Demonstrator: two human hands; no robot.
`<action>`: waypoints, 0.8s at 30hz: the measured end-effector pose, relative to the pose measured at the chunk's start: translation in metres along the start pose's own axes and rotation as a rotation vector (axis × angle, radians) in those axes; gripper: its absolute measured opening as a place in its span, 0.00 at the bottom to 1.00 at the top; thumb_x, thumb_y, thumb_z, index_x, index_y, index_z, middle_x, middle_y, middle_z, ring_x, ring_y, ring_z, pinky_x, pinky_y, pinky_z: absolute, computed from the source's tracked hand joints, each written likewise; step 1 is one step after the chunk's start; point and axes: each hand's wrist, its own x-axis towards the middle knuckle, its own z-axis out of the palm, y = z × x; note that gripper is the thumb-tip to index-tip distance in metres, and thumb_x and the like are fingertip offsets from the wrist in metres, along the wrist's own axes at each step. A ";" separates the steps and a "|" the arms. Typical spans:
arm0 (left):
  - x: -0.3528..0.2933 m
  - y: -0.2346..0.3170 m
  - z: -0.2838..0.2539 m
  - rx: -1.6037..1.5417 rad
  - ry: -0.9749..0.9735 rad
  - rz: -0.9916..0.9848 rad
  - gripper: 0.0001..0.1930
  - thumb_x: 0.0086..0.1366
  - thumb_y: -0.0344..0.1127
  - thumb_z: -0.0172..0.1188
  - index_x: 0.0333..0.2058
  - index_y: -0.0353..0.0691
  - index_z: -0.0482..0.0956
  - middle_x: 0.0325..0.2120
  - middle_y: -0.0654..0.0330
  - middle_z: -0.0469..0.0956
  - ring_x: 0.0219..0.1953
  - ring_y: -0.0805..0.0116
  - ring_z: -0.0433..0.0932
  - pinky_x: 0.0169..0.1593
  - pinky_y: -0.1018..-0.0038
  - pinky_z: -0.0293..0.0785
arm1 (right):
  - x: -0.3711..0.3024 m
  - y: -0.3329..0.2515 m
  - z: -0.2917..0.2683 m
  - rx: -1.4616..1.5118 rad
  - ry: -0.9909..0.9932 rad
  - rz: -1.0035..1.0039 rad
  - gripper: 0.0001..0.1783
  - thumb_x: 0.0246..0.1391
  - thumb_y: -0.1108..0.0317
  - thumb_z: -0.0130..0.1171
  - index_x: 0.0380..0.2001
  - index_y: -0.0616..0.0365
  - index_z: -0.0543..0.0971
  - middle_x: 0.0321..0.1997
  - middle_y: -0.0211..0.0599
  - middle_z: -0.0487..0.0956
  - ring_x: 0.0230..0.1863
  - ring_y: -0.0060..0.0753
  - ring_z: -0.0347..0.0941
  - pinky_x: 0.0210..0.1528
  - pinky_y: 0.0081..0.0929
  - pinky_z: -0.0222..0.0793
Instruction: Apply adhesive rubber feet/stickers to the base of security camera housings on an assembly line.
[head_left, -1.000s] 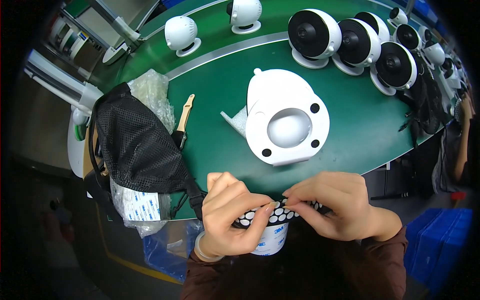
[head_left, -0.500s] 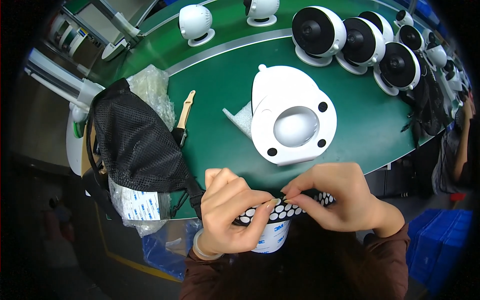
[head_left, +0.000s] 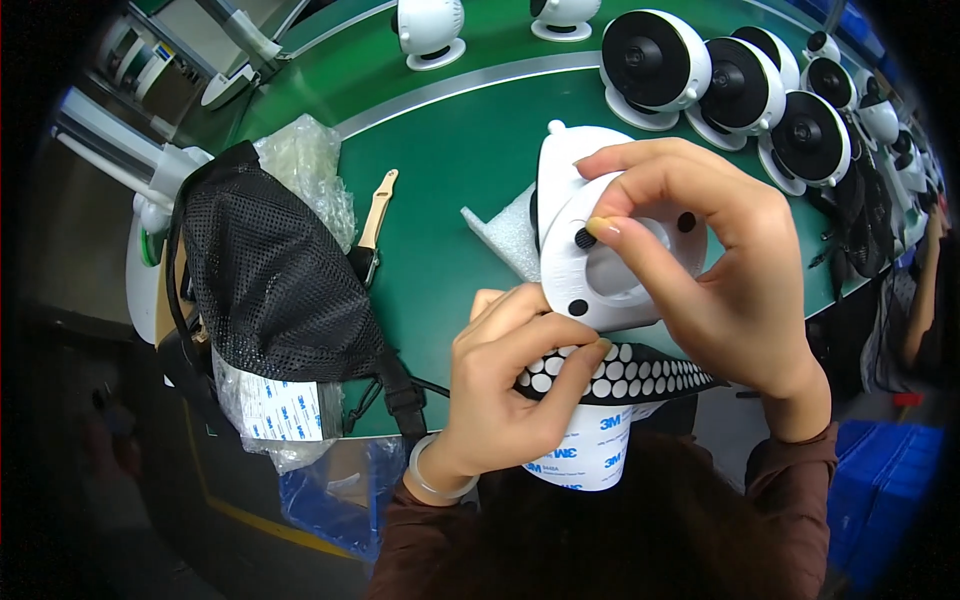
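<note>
A white rounded device (head_left: 560,265) lies on the green table with its base ring facing up and a round hollow in the middle. My right hand (head_left: 735,240) is over the base, thumb and fingers pinched at a small black round pad (head_left: 585,238) by the ring's upper left; the fingers hide part of the ring. More black pads show on the ring. In front of it, my left hand (head_left: 525,385) pinches a black sheet (head_left: 655,377) covered with rows of white dots. White backing paper (head_left: 600,450) with blue print hangs below the sheet.
Left on the table are a black mesh bag (head_left: 275,280), bubble wrap (head_left: 310,175) and a beige-handled tool (head_left: 378,210). White foam (head_left: 510,235) lies beside the device. Several similar white devices (head_left: 655,60) stand at the back right. A blue crate (head_left: 875,490) is below the table's right side.
My right hand has left the dotted sheet and moved up to the device's base, where a black pad now shows at the thumb. My left hand and the sheet have shifted right.
</note>
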 end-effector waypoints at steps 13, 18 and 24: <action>0.000 -0.001 0.003 0.013 0.001 0.039 0.04 0.43 0.24 0.60 0.21 0.39 0.76 0.18 0.64 0.68 0.21 0.68 0.63 0.29 0.75 0.54 | -0.002 -0.006 0.001 -0.114 0.020 -0.020 0.02 0.41 0.80 0.57 0.22 0.64 0.74 0.37 0.39 0.78 0.27 0.17 0.70 0.27 0.11 0.61; -0.001 0.001 0.001 0.023 0.000 0.018 0.04 0.43 0.24 0.61 0.21 0.39 0.76 0.18 0.63 0.69 0.21 0.68 0.64 0.29 0.75 0.55 | -0.003 -0.005 0.006 -0.132 0.037 -0.066 0.04 0.40 0.81 0.57 0.23 0.64 0.74 0.36 0.41 0.78 0.30 0.22 0.72 0.32 0.16 0.66; -0.001 -0.001 0.003 -0.007 0.012 0.018 0.04 0.43 0.24 0.60 0.21 0.39 0.76 0.18 0.63 0.69 0.21 0.68 0.64 0.30 0.75 0.55 | -0.002 -0.004 -0.001 -0.261 0.041 -0.112 0.10 0.40 0.82 0.57 0.29 0.63 0.71 0.34 0.37 0.75 0.35 0.27 0.73 0.37 0.18 0.68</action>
